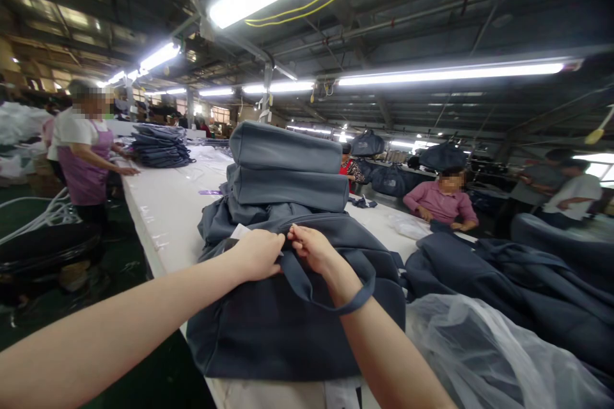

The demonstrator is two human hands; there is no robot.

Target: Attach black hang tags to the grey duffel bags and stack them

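Observation:
A dark blue bag (pixel 297 338) with a strap handle (pixel 307 290) sits at the near end of the white table. Both my hands are at its upper part. My left hand (pixel 259 254) is closed at the bag's top, beside a small white tag or paper (pixel 240 231). The fingers of my right hand (pixel 309 246) are pinched together just right of the left hand, and the handle loops around below that wrist. What the fingertips hold is too small to make out. Behind the bag rise stacked folded grey-blue bags (pixel 288 150).
The long white table (pixel 158 204) runs away from me, with a pile of dark bags (pixel 160 145) on it. More blue bags (pixel 508 281) and clear plastic (pixel 480 345) lie at right. A person in a purple apron (pixel 89 159) stands left; another in pink (pixel 441 201) works right.

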